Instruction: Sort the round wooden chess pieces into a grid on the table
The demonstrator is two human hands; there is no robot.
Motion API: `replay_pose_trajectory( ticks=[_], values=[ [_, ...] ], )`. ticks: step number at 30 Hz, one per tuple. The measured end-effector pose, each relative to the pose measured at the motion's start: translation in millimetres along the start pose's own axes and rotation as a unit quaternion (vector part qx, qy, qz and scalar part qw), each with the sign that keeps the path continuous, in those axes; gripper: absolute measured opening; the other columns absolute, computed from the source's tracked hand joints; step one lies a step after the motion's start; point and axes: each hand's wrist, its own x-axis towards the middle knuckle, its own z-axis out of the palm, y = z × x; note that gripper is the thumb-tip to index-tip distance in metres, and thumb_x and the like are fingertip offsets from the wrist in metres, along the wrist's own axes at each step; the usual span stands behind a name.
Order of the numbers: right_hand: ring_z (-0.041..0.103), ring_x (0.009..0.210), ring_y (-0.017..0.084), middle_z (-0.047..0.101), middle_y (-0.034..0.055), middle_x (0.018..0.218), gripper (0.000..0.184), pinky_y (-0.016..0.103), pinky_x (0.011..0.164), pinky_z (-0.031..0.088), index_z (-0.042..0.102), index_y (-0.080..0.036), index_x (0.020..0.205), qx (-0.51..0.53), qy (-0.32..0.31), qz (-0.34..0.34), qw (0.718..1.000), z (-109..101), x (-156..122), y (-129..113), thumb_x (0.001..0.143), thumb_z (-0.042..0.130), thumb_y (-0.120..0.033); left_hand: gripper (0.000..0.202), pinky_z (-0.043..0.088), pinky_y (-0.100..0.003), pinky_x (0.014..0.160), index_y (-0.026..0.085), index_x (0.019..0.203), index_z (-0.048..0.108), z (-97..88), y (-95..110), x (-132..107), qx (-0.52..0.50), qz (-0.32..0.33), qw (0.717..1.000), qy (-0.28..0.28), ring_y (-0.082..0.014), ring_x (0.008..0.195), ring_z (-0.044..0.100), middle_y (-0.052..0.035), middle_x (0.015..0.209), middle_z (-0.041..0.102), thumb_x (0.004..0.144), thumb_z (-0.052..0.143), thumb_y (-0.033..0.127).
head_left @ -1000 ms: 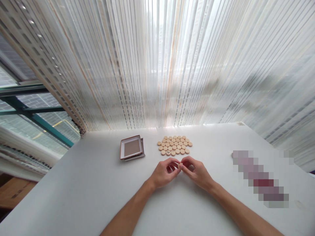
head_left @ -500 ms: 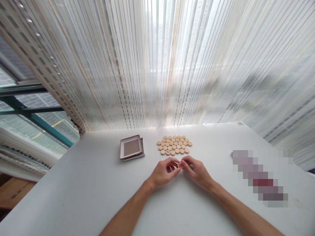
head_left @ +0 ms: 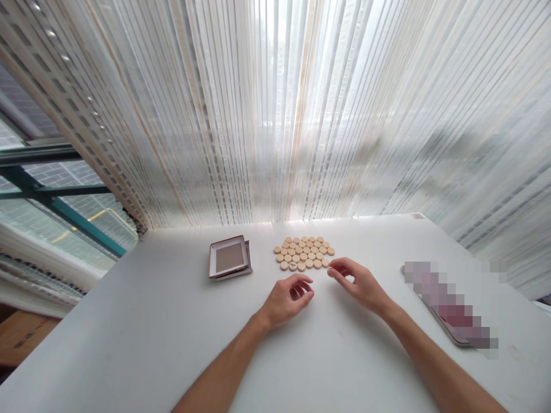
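Observation:
Pale round Chinese chess pieces [head_left: 306,249] lie packed in rows on the white table. Most show plain tops; one piece [head_left: 293,266] in the front row has a dark character on it. My right hand [head_left: 359,281] pinches a single chess piece [head_left: 330,272] between thumb and fingers, at the front right corner of the group. In front of the rows, my left hand [head_left: 289,298] rests near the table with its fingers curved and apart, nothing between them.
An open shallow box [head_left: 230,258] with a brown inside stands left of the pieces. At the right lies a flat, phone-like object [head_left: 447,327], mostly blurred out by pixels. Sheer striped curtains [head_left: 275,115] hang along the table's far edge.
My right hand has moved right and slightly forward with the chess piece, away from my left hand. The left hand no longer touches the piece and has stayed in place.

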Motion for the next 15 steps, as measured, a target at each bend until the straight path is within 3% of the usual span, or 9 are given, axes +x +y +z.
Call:
replay_pose_trajectory(
  ticks=[4, 8, 15],
  values=[
    [0.067, 0.086, 0.021, 0.073, 0.0045, 0.094, 0.028, 0.035, 0.082, 0.053, 0.067, -0.024, 0.1, -0.028, -0.04, 0.069, 0.996, -34.1, 3.5, 12.2, 0.091, 0.058, -0.048, 0.027, 0.052, -0.026, 0.069, 0.019, 0.11, 0.066, 0.4, -2.6, 0.5, 0.006, -0.003, 1.0, 0.006, -0.015, 0.079, 0.066, -0.0049, 0.09, 0.073, 0.088, 0.063, 0.035],
    [0.067, 0.081, 0.022, 0.073, 0.005, 0.088, 0.031, 0.034, 0.075, 0.053, 0.068, -0.022, 0.099, -0.019, -0.105, 0.126, 0.986, -58.9, 1.5, 23.1, 0.087, 0.06, -0.05, 0.026, 0.052, -0.025, 0.069, 0.019, 0.109, 0.067, -0.8, -4.2, 1.1, 0.007, -0.002, 1.0, 0.011, -0.0143, 0.076, 0.064, -0.0043, 0.089, 0.071, 0.089, 0.063, 0.035],
    [0.064, 0.071, 0.018, 0.072, 0.0033, 0.079, 0.028, 0.029, 0.066, 0.05, 0.068, -0.019, 0.092, -0.005, -0.147, 0.157, 0.977, -63.8, -0.8, 38.8, 0.084, 0.062, -0.045, 0.025, 0.051, -0.025, 0.068, 0.018, 0.107, 0.067, -1.1, -5.3, 2.6, 0.001, 0.002, 1.0, 0.014, -0.0141, 0.075, 0.063, -0.0044, 0.087, 0.071, 0.089, 0.063, 0.035]
  ],
)
